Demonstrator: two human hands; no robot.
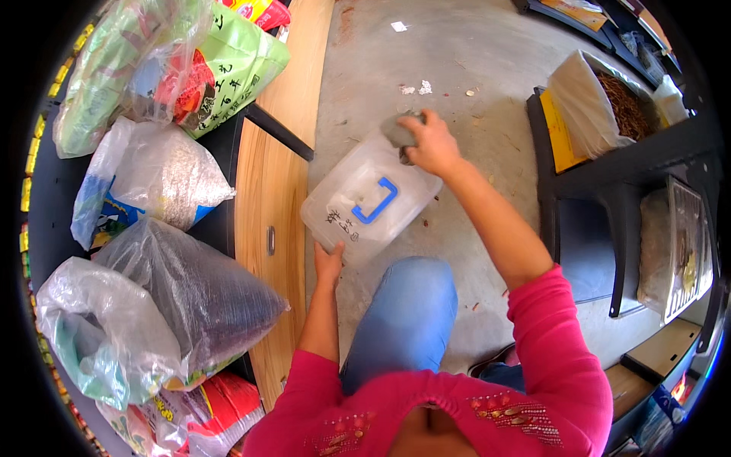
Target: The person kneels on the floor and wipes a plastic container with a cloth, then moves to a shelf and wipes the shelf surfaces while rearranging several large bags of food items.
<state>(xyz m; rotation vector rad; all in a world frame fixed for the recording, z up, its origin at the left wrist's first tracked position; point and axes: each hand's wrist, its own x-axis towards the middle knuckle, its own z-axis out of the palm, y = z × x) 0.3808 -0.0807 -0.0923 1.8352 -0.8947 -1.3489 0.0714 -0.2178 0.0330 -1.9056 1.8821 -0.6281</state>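
A translucent plastic storage box with a lid (pixel 365 165) is held tilted in front of my knee, above the concrete floor. A blue handle (pixel 380 203) and handwritten marks are on its lid. My left hand (pixel 329 263) grips the near left corner of the box, with thumb and fingers on its edge. My right hand (pixel 431 143) holds a crumpled grey-green cloth (pixel 400 130) against the far end of the lid. The fingertips are partly hidden in the cloth.
Several filled plastic bags and a green printed sack (pixel 240 74) stand at left on a dark shelf above wooden cabinet doors (pixel 271 200). At right, a black rack (pixel 605 165) bears a white-lined container of dried brown material (pixel 622 108). Scraps (pixel 424 87) lie on the floor.
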